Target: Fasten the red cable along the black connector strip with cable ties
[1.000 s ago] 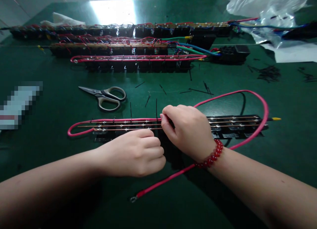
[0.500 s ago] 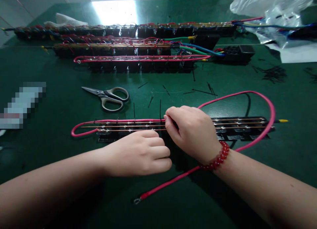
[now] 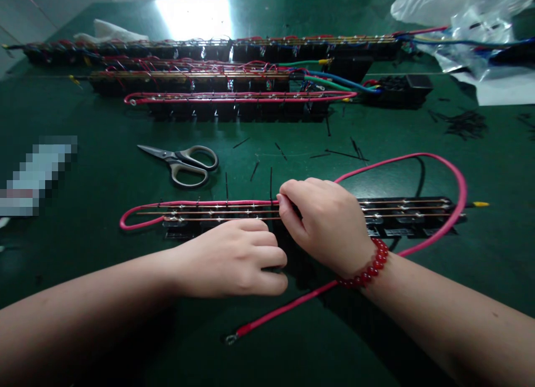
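Note:
A long black strip assembly (image 3: 395, 211) with thin copper rods lies across the green table in front of me. A red cable (image 3: 461, 183) runs along its far edge, loops out on the right and ends near me in a ring terminal (image 3: 230, 339). My right hand (image 3: 324, 225) is closed over the strip, thumb and forefinger at the cable; the grip itself is partly hidden. Beside it a black cable tie (image 3: 271, 183) sticks up from the cable, and another stands further left. My left hand (image 3: 240, 257) is curled at the strip's near edge, its fingertips hidden.
Scissors (image 3: 179, 158) lie beyond the strip, with several loose cable tie pieces (image 3: 280, 150) to their right. More wired strips (image 3: 259, 111) stretch across the back. At right are a pile of black ties (image 3: 462, 124) and clear plastic bags (image 3: 480, 38).
The fingers of my left hand have shifted slightly, with a small gap now between the lower ones. My right hand and the cable stay almost in place.

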`<state>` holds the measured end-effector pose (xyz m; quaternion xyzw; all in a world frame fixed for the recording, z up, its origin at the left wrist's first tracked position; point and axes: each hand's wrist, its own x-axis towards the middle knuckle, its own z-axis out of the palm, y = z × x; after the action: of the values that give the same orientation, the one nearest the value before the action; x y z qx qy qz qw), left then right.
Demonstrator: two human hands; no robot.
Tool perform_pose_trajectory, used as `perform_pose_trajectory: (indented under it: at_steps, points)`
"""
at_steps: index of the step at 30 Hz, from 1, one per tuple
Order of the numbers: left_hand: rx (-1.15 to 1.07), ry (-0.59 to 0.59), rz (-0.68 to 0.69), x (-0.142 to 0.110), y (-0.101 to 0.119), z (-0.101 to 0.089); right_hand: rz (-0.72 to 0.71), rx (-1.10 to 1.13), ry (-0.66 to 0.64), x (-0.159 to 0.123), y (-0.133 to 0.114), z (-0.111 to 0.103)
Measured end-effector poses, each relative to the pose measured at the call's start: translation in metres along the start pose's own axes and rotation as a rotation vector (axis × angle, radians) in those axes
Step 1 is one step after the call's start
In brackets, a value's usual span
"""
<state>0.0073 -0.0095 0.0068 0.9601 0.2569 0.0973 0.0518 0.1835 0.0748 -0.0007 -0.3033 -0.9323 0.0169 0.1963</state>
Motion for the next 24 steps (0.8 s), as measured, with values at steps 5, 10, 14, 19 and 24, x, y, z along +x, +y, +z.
perform_pose_trajectory:
  at_steps: [5, 10, 14, 19, 24]
  points:
    - [-0.008, -0.004, 0.000, 0.0000, 0.0003, 0.0004, -0.004, -0.003, 0.003, 0.0010, -0.0002, 0.0001]
    - [-0.027, -0.015, -0.010, 0.0009, 0.0012, -0.0008, -0.004, -0.003, 0.000, 0.0005, 0.0001, -0.0002]
    - [-0.019, -0.004, 0.001, 0.0009, 0.0010, -0.0018, 0.000, 0.001, -0.001, 0.0004, 0.0000, -0.0002]
    - [-0.030, -0.008, -0.009, 0.0013, 0.0012, -0.0008, -0.001, 0.006, -0.003, 0.0010, 0.0001, 0.0002]
    - [-0.259, 0.166, -0.099, 0.0011, 0.0022, -0.0021, -0.021, 0.034, 0.024, -0.0003, 0.0002, -0.0001]
